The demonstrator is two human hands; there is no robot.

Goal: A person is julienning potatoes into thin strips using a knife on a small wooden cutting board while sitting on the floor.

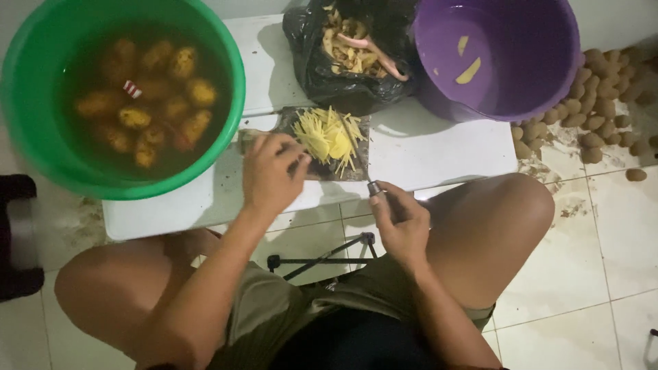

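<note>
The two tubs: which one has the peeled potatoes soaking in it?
The green tub, on the left next to the left hand, holds peeled potatoes in water. The purple tub, top right, shows only a couple of yellow scraps.

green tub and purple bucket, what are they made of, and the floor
Green tub: likely plastic, smooth moulded rim with a soft sheen. Purple bucket: likely plastic too, glossy even wall. Floor: pale glazed tiles, it seems, with grout lines and some shine.
</note>
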